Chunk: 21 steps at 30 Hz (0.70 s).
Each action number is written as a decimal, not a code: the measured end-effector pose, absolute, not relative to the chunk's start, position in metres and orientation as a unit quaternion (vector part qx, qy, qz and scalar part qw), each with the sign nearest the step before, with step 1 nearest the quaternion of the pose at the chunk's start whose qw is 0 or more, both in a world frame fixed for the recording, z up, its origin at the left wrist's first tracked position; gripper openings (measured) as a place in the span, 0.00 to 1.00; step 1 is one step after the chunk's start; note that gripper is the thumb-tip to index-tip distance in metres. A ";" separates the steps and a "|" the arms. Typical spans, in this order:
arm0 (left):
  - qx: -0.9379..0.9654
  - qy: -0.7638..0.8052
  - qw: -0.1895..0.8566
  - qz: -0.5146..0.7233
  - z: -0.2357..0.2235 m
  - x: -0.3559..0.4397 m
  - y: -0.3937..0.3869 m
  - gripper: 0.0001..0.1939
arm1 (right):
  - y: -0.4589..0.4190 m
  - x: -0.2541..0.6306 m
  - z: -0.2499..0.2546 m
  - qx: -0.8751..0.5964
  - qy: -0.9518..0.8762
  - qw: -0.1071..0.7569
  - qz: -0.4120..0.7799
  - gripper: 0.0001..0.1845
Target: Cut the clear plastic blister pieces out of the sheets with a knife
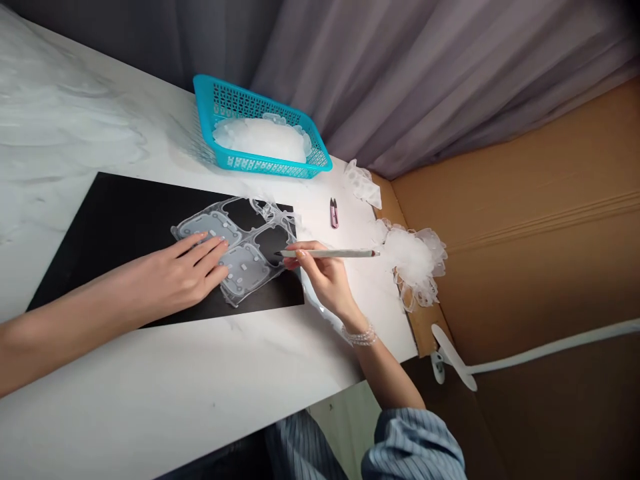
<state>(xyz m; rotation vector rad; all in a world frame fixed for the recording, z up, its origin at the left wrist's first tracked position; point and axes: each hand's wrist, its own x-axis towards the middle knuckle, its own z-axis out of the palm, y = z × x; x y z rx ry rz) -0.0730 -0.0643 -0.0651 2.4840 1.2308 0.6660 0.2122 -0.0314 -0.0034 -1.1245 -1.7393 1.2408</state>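
left hand (183,280) spread, pressing clear moulded sheet (245,270) | right hand (320,277) pinching slim white pointed tool (333,253) | black mat (100,247) beneath sheet

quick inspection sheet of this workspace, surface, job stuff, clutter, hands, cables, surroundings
surface: white marble-look tabletop under a black mat
job's things: clear moulded sheet lying on the mat
clutter: blue plastic basket of clear scraps; pink thread snips; loose scrap heap
grippers: left hand flat on the sheet; right hand holding a white pen-like tool, tip over the sheet
cables: white cord running from a white clamp
surroundings: cardboard wall, grey curtain
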 end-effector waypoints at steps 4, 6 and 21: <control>0.846 0.466 0.121 0.229 -0.051 -0.049 -0.093 0.23 | -0.029 0.210 -0.008 -0.376 -0.763 0.310 0.425 0.13; 0.847 0.467 0.117 0.226 -0.047 -0.030 -0.106 0.25 | -0.027 0.212 -0.007 -0.353 -0.812 0.278 0.373 0.14; 0.854 0.506 -0.007 0.118 -0.057 -0.053 -0.077 0.33 | 0.049 0.177 -0.020 -0.311 -0.926 0.116 0.179 0.11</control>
